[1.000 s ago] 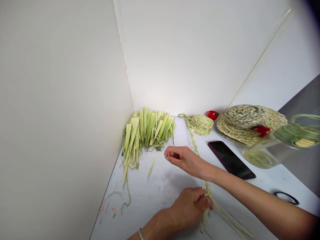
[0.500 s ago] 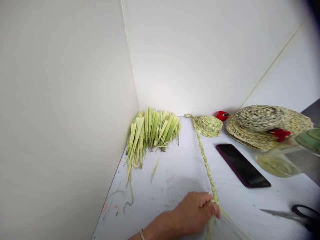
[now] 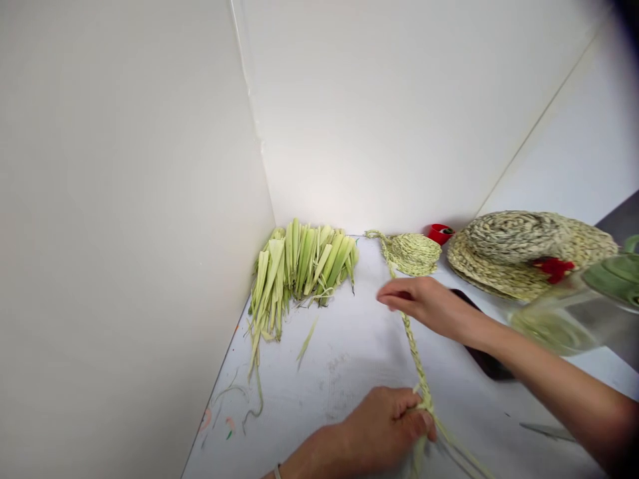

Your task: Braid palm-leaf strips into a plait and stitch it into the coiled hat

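Note:
My left hand [image 3: 384, 426] grips a plaited strip of pale green leaf, the braid [image 3: 415, 362], near the bottom of the view, with loose strands trailing below it. The braid runs up the table to a small coil [image 3: 412, 254]. My right hand [image 3: 424, 307] hovers over the braid, its fingertips drawn together with nothing visible in them. A bundle of pale green leaf strips [image 3: 299, 269] lies in the corner, left of my right hand.
Larger coiled mats [image 3: 519, 256] and a red cup [image 3: 439, 233] stand at the back right. A glass jug [image 3: 564, 319] intrudes at right. My right forearm partly covers a dark phone [image 3: 492, 364] and a scissor blade [image 3: 546, 432]. White walls [image 3: 124, 233] bound the table's left and back.
My right hand has come back into view from the right and now lies over the braid, covering much of the phone. My left hand stays on the braid.

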Tool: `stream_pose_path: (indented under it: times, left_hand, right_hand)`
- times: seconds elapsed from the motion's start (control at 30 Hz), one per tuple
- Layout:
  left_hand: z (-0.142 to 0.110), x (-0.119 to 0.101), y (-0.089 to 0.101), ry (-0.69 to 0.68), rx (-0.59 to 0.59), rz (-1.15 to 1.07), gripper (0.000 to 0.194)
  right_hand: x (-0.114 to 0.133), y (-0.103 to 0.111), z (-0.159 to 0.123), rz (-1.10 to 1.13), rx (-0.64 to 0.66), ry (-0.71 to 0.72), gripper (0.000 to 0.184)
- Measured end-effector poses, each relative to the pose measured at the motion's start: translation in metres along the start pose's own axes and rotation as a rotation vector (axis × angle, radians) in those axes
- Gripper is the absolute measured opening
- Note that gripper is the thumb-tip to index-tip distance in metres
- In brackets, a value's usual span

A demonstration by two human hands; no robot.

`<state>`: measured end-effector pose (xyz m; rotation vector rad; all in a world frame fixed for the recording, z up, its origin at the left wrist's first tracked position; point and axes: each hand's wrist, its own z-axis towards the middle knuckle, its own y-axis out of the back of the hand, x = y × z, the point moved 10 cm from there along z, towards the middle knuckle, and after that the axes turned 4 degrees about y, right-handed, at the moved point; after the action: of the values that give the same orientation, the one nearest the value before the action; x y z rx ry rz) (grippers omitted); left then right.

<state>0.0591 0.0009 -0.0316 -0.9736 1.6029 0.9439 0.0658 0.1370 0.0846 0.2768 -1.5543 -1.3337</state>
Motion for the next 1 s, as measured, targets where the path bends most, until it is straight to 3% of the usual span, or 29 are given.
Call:
stream_pose_path:
  times: [0.1,0.17,0.23,0.33,0.43,0.53,0.63,0.73,0.87,1.0]
  left_hand:
    - [0.001,0.003,0.0,-0.011,0.002,-0.019,0.024]
    - [0.001,0.007,-0.001,0.022,0.012,-0.028,0.025]
    - [0.001,0.008,-0.001,0.048,0.019,-0.044,0.026]
    - [0.0,0.004,0.0,0.019,0.022,-0.046,0.027]
    - [0.0,-0.001,0.001,-0.032,0.021,-0.015,0.027]
    - [0.001,0.0,0.002,-0.038,-0.005,0.014,0.025]
    - [0.001,0.0,0.002,-0.039,-0.025,0.038,0.023]
    - [0.001,-0.001,0.001,-0.038,-0.019,0.048,0.022]
    - [0.0,-0.002,0.0,-0.034,-0.016,0.048,0.024]
    - [0.0,0.0,0.001,-0.021,-0.024,0.053,0.024]
  right_hand:
    - [0.028,-0.036,0.066,-0.045,0.016,0.042,0.014]
    - [0.036,-0.059,0.092,-0.046,0.048,0.067,0.003]
    - [0.04,-0.071,0.104,-0.021,0.082,0.091,0.006]
    - [0.045,-0.065,0.104,0.084,0.109,0.116,0.012]
    - [0.051,-0.039,0.09,0.216,0.099,0.11,0.027]
    - [0.048,-0.01,0.071,0.479,0.018,0.036,0.036]
    - [0.038,-0.006,0.056,0.769,-0.025,-0.083,0.038]
    - [0.028,-0.023,0.055,0.773,-0.008,-0.151,0.036]
    - [0.012,-0.066,0.073,0.636,0.024,-0.242,0.022]
    - [0.003,-0.108,0.09,0.514,0.103,-0.326,0.03]
